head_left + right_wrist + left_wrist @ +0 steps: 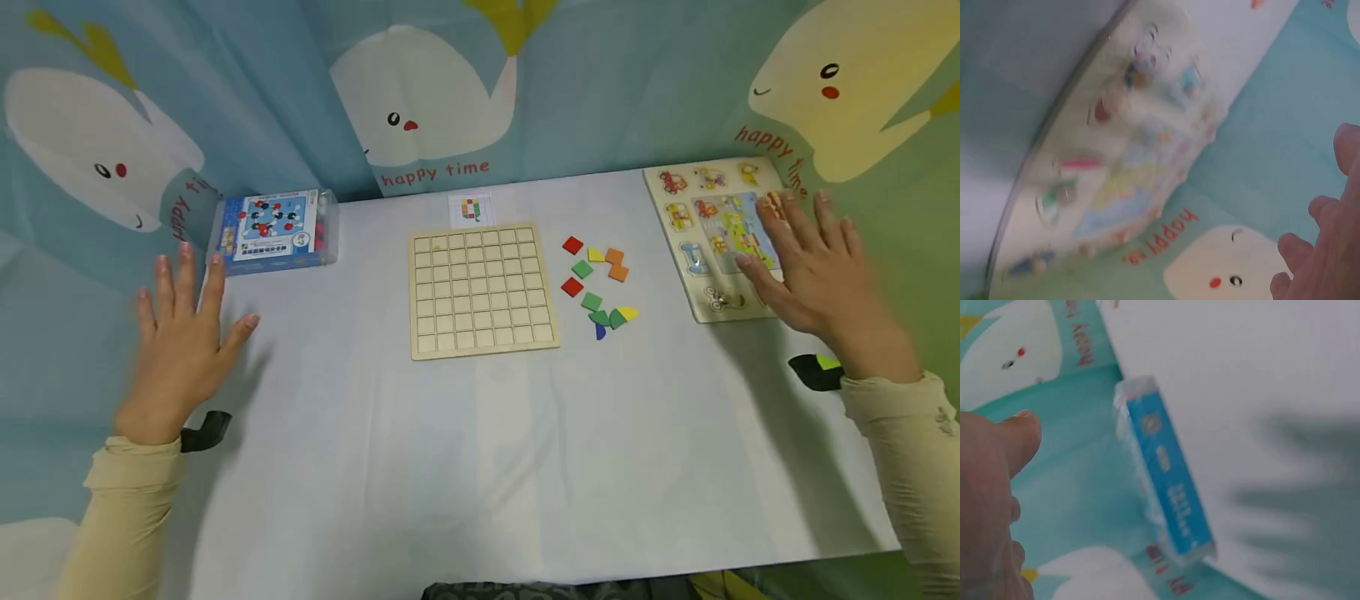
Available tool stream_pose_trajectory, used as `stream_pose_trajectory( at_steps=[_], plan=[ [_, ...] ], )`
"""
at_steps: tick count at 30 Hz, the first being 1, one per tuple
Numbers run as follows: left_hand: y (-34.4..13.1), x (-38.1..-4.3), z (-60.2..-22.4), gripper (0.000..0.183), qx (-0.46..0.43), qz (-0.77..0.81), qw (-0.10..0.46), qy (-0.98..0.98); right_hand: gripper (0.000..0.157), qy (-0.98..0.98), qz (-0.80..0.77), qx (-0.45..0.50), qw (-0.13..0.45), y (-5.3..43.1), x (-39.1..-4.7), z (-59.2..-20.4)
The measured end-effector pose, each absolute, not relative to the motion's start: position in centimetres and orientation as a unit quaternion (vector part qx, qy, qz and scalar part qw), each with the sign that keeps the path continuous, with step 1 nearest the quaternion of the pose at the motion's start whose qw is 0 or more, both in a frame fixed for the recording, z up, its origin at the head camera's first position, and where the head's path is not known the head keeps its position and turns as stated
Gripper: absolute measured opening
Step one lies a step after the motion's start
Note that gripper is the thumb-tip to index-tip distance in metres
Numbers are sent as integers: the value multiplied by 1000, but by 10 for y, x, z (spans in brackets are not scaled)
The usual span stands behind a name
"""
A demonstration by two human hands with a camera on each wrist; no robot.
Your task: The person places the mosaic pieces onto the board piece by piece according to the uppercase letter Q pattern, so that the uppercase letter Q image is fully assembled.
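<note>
Beige gridded board [483, 292]; multicoloured tiles [592, 302]; whale-patterned curtain [258, 100]

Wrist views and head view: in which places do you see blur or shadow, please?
Head view: grid board fairly sharp, soft shadows near left hand and right hand on the white table; left wrist view: blue box blurred, soft shadow at right; right wrist view: puzzle board blurred, dim area at left.

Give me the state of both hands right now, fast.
Left hand: open, fingers spread, holding nothing.
Right hand: open, fingers spread, holding nothing.
</note>
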State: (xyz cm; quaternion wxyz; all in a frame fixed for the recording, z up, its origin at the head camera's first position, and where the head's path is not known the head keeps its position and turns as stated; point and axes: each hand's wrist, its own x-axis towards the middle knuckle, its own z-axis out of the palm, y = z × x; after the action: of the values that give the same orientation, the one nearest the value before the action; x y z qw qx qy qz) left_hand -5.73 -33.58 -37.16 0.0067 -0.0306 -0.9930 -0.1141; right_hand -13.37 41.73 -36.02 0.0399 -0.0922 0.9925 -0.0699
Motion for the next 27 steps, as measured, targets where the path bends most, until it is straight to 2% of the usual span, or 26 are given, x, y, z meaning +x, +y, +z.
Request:
stream_pose_trajectory(
  at_steps=[7,15,22,27],
  plan=[
    [-308,-80,-405,82,-91,-138,9,-986,75,985,-91,-143,34,393,-154,-386],
    [-238,-104,-446,77,-160,-162,-50,-972,71,976,-94,-193,38,338,-181,-414],
    [-202,-122,-459,79,-177,-163,-83,-967,66,971,-90,-214,52,303,-200,-424],
    [-186,-128,-459,80,-198,-208,-119,-950,55,965,-96,-237,63,287,-210,-428]
  ],
)
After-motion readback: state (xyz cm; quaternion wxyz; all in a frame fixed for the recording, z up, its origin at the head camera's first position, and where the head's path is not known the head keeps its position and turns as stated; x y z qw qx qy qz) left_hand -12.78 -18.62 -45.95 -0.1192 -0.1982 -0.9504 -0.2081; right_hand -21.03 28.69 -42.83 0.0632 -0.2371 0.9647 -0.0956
